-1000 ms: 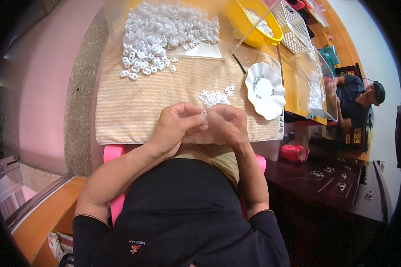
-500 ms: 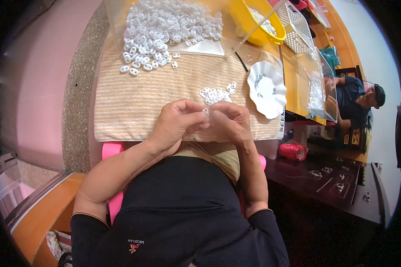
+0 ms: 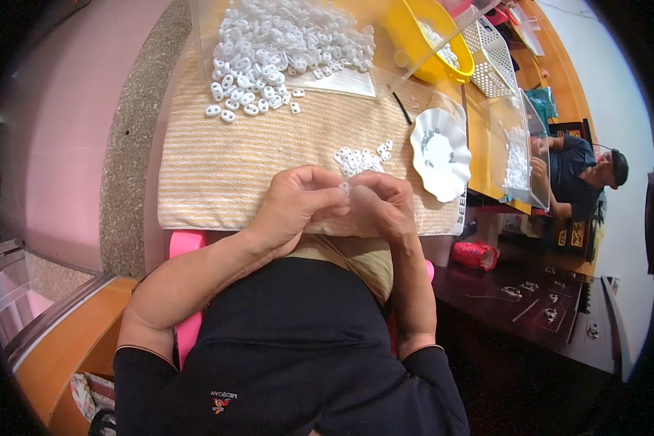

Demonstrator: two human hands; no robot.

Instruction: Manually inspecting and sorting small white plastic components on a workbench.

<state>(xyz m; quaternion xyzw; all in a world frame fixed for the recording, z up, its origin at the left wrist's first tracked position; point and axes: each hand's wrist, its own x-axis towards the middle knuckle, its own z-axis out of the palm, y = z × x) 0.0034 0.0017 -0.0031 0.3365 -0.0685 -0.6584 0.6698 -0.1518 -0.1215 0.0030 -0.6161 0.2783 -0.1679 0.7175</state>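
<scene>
Near the front edge of the striped towel, the thumb and forefinger of my left hand [image 3: 292, 205] pinch a small white two-hole piece [image 3: 344, 187]. My right hand [image 3: 391, 206] is closed right beside it, fingertips pressed together; whatever they grip is too small to make out. Just beyond my fingers lies a small heap of similar white pieces [image 3: 359, 160]. To its right stands a wavy-rimmed white dish [image 3: 452, 174] holding tiny grey bits [image 3: 437, 147]. A thin black stick [image 3: 402, 107] rests above the dish.
A large pile of white pieces [image 3: 283, 45] spills from a clear tray at the far side. A yellow basket [image 3: 401, 35] and a white perforated basket [image 3: 490, 62] stand at the far right. Beyond, a co-worker [image 3: 583, 174] handles pieces in a clear box [image 3: 542, 190].
The towel and its contents appear shifted slightly right and down in the view. Both hands keep the same pinch close together, with the white piece still between the left fingertips.
</scene>
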